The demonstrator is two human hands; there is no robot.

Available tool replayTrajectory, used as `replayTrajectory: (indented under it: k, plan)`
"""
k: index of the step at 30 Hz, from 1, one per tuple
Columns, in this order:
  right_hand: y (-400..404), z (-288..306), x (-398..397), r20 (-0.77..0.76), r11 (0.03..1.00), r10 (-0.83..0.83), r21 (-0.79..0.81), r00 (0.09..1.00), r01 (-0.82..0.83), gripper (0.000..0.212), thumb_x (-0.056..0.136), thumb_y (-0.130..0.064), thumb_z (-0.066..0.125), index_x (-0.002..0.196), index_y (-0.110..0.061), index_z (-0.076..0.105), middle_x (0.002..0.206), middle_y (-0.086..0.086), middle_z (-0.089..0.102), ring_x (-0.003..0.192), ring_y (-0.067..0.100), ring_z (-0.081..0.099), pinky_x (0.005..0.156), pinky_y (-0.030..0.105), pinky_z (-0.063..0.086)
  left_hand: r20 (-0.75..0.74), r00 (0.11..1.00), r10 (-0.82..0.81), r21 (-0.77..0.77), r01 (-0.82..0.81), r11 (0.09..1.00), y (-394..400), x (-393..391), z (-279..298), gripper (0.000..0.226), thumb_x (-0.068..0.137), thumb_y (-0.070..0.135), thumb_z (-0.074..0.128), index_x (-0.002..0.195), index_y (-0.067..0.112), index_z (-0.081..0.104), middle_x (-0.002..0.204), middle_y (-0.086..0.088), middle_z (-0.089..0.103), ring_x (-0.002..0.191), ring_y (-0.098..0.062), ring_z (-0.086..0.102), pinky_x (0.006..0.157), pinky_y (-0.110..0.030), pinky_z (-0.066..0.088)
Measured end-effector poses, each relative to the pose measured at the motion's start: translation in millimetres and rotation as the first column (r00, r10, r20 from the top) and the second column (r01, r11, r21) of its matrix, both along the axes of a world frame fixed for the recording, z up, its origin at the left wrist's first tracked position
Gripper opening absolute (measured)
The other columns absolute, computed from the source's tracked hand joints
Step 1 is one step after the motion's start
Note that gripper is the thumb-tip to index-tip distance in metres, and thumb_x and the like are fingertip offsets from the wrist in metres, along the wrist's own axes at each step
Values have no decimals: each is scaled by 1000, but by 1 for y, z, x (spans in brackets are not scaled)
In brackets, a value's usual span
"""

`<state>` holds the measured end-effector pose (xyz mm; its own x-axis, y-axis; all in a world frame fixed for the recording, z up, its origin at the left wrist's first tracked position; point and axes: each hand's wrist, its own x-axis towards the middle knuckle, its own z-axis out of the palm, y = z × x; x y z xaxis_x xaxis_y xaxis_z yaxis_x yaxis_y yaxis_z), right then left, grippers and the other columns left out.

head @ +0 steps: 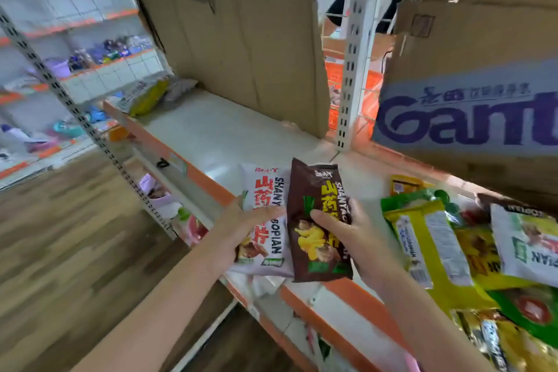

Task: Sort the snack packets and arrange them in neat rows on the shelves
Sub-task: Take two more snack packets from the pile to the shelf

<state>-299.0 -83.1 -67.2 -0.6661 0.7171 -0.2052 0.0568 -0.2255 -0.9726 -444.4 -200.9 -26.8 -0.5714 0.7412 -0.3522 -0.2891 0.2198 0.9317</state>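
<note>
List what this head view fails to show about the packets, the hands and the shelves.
- White packet: its middle print hidden by the left hand and the overlapping brown packet.
- Brown packet: lettering partly covered by the right hand.
- Packet pile on the right: cut off by the frame edge, total unknown.
- Far packets on the shelf: too blurred to identify.
- Cardboard box: its printed name cut by the right edge.

box print [471,118] cropped, far shelves [90,63] blurred
</note>
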Motion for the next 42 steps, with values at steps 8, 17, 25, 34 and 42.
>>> replayTrajectory:
  k: [8,17,25,34,42]
  plan:
    - [-54,3,-94,219,984,-13,176,976,-26,55,75,-38,75,109,-18,37,91,-5,61,82,13,64,73,34,54,52,996,66,60,-69,996,-78,-97,-5,27,64,22,77,87,13,66,77,-10,72,64,-23,69,62,-31,55]
    - [-131,23,-184,-14,963,239,-121,971,-239,46,75,-19,74,112,-31,49,95,2,72,79,22,72,61,29,56,128,992,13,95,-25,995,-131,-183,-14,40,57,27,84,91,17,66,81,-9,73,66,-23,69,60,-31,55]
    - [-187,13,-274,-76,920,320,-212,944,-329,51,67,-32,73,111,-38,47,98,2,73,84,25,71,71,38,57,128,990,54,70,-64,996,-200,-256,-8,33,64,28,80,91,15,67,86,-11,73,69,-23,70,62,-31,56]
    - [-212,-5,-357,30,863,484,-184,875,-471,39,75,-17,74,109,-26,55,86,0,74,71,18,72,55,25,54,230,941,249,47,-266,963,-257,-305,-30,29,68,20,75,93,11,64,83,-12,72,67,-24,69,61,-31,57]
    - [-186,-14,-455,-30,788,562,-283,826,-547,63,64,-1,74,120,-16,50,92,14,71,69,27,70,56,33,54,179,898,403,-36,-403,915,-260,-371,-24,23,79,-10,56,96,4,59,85,-14,73,71,-26,70,61,-33,56]
